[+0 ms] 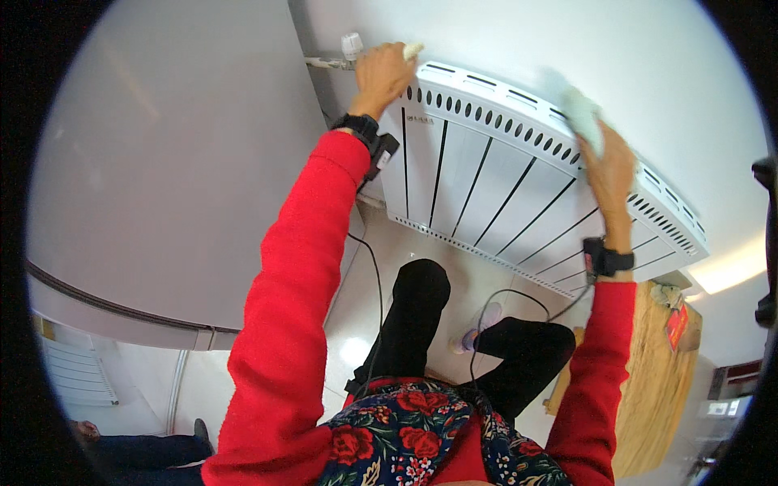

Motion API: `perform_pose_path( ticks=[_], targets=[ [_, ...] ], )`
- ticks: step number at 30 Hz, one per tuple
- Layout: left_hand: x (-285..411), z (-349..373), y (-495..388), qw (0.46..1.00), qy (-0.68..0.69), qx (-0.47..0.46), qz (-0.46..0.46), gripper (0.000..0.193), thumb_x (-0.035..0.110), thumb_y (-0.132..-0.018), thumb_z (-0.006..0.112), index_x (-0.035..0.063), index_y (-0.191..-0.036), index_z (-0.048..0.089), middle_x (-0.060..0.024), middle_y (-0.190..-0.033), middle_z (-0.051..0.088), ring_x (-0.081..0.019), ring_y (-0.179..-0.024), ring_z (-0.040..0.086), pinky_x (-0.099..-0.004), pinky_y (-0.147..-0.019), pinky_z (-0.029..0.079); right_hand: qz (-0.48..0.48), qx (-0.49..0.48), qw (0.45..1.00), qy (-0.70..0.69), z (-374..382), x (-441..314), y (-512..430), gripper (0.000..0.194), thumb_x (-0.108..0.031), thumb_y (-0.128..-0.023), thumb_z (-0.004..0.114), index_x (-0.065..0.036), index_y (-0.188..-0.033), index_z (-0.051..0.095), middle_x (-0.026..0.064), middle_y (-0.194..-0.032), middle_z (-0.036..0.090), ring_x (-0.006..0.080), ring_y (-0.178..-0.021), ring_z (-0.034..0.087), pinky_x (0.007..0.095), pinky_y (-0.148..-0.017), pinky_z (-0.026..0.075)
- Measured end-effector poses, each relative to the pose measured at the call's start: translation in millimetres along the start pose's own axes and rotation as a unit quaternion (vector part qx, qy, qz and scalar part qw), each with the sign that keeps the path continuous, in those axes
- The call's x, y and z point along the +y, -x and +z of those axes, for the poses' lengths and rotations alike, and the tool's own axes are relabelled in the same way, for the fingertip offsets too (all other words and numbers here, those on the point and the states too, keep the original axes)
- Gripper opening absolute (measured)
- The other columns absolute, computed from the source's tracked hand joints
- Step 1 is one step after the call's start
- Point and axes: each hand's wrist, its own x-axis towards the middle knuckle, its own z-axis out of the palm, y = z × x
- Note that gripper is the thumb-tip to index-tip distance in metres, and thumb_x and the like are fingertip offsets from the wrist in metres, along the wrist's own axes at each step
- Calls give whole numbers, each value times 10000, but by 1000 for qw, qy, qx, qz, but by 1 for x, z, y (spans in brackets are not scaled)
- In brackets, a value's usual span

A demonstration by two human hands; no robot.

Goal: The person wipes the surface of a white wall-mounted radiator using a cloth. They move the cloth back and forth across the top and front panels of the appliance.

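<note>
My left hand (384,74) is closed around a pale yellow piece (413,50), seemingly cloth, of which only a small end shows. It is at the left end of a white panel radiator (480,164) mounted on the wall, close to a white valve knob (351,45). Farther right along the slotted top of the radiator, my right hand (609,161) grips a pale green cloth (583,115). The cloth is blurred and lies over the top rear edge by the wall. Black straps with small devices circle both wrists.
A large grey refrigerator (182,170) stands close on the left. At lower right is a wooden table (656,376) bearing a red packet (676,327). Thin black cables (378,285) hang from my wrists. Another person's dark-trousered leg (146,449) shows at lower left.
</note>
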Motion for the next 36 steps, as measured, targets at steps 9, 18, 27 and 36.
perform_pose_path(
  ticks=[9,18,27,36],
  targets=[
    [-11,16,-8,998,4,47,-52,335,351,-843,576,51,-860,722,-173,-809,689,-353,-733,662,-471,-681,489,248,-55,955,153,-87,121,47,523,-489,-905,525,-61,-1181,645,188,-1054,675,361,-974,637,434,-882,460],
    [27,20,11,995,31,90,-20,306,352,-859,586,72,-858,710,-145,-807,689,-308,-750,640,-481,-807,418,250,-68,947,188,-73,114,39,499,-458,-907,514,-67,-1191,638,201,-1054,669,376,-955,637,455,-865,464],
    [86,10,32,986,127,109,16,212,272,-759,690,61,-774,704,-132,-778,672,-310,-777,624,-435,-735,385,235,-66,958,153,-71,102,36,467,-423,-895,549,-81,-1203,634,190,-1067,670,369,-979,627,453,-873,453],
    [105,-31,58,943,334,-7,-7,312,326,-828,621,22,-831,690,-166,-807,676,-324,-742,636,-433,-691,472,151,-100,978,100,-42,33,10,401,-325,-899,582,-69,-1205,622,182,-1108,655,362,-1017,607,435,-897,451]
  ],
)
